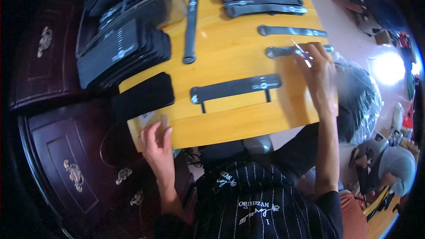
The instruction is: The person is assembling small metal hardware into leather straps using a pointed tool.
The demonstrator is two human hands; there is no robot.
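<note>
Evidently the work centres on the thin shiny tool (302, 53), perhaps small scissors or tweezers, which the right hand (319, 77) pinches between fingertips and thumb above the right edge of the worktop (230, 119); motion blur hides its exact kind. Its tip sits over the round end of a grey strap (283, 51) lying flat near that edge. To do this step well, the person would likely want the tip steadied on the strap's end and the strap kept from sliding, with small, controlled motions. The right forearm rises from the lower edge and the wrist bends inward, fingers curled round the tool. The left hand (156, 139) rests at the near left corner of the worktop, fingers together and lightly pressed on a small pale card (152, 118) there, the arm angled up from below. Toward the near edge lies a darker strap with a buckle (237, 87); further straps (190, 26) and stacks of black pieces (121, 51) fill the far and left edges.
</note>
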